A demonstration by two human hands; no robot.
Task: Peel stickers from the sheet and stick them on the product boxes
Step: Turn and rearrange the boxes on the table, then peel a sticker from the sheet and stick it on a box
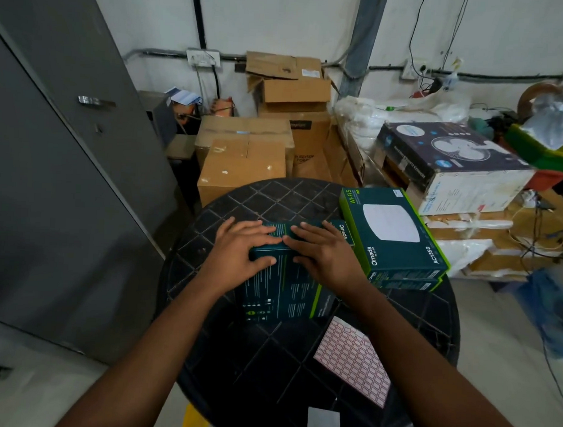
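Both hands (285, 248) on product box (281, 286)

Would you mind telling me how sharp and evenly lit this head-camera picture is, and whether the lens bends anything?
Head view: light is soft and dim, the black table nearly swallowing detail; the sticker sheet and front box read fairly clearly; the right edge smears, blurring the green tray; wide-angle distortion tilts the grey cabinet.

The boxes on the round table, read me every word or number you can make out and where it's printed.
"Omada", "AC1350": top of the right box.
"Wi-Fi 5": that box's green far-left corner.
"Omada": far end of the box that both hands press.
Fine print on both boxes, sticker sheet markings: too small to read.
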